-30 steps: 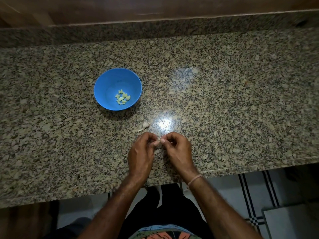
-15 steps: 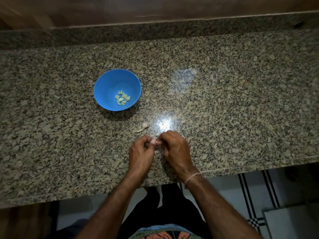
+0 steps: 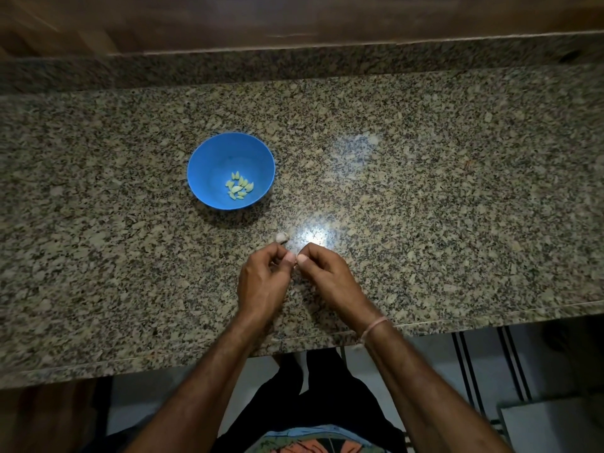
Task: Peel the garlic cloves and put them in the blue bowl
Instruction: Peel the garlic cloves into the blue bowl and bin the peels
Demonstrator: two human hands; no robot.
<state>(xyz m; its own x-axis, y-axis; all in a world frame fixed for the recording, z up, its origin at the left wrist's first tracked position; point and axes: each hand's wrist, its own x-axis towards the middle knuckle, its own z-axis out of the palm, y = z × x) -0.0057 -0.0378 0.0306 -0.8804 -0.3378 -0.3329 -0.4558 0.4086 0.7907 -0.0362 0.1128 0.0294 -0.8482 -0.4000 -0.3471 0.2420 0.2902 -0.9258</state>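
Note:
A blue bowl (image 3: 209, 165) stands on the granite counter (image 3: 425, 207), left of centre, with several peeled pale-yellow garlic cloves (image 3: 239, 189) in its bottom. My left hand (image 3: 261, 282) and my right hand (image 3: 327, 276) meet near the counter's front edge, thumbs tip to tip, pinching a small garlic clove between them. The clove is almost fully hidden by the fingers. One unpeeled garlic clove (image 3: 281, 237) lies on the counter just beyond my left fingertips.
A raised granite backsplash (image 3: 294, 65) runs along the far side under a wooden panel. The counter's front edge (image 3: 457, 317) is close under my wrists; tiled floor shows below it.
Both hands have shifted slightly forward toward the loose clove, their fingertips working the pinched clove. The bowl and the loose clove have not moved on the counter.

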